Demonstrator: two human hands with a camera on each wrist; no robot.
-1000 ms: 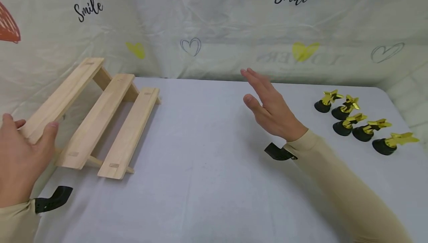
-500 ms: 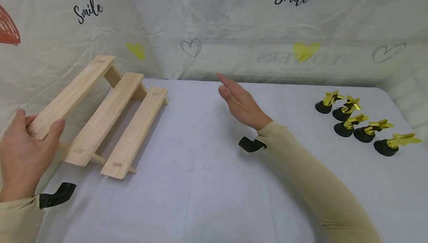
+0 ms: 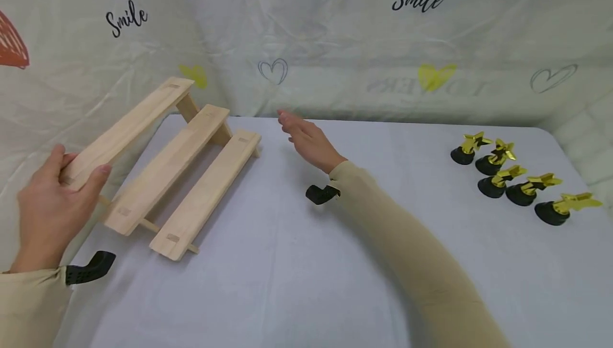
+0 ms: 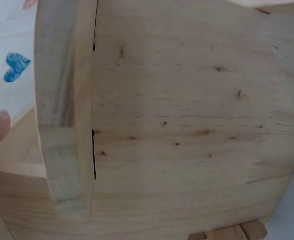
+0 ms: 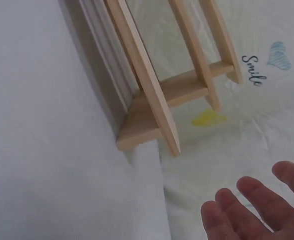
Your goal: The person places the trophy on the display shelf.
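A three-tier wooden step shelf (image 3: 167,170) stands slanted at the left of the table. My left hand (image 3: 55,204) grips the near end of its top board, thumb on one edge and fingers at the other. The left wrist view is filled by a wooden side panel (image 4: 187,100) of the shelf, close up. My right hand (image 3: 311,143) is held out over the table just right of the shelf's far end, fingers extended and holding nothing. In the right wrist view its fingers (image 5: 247,215) are spread apart from the shelf (image 5: 147,85).
Several small gold star trophies (image 3: 522,188) on black bases stand in a cluster at the table's right. A printed curtain (image 3: 335,44) hangs behind the white-covered table (image 3: 306,273). The table's left edge runs beneath the shelf.
My left hand has shifted the shelf to the right, turning it slightly. My right hand has moved left across the table toward the shelf's far end. The trophies have stayed put.
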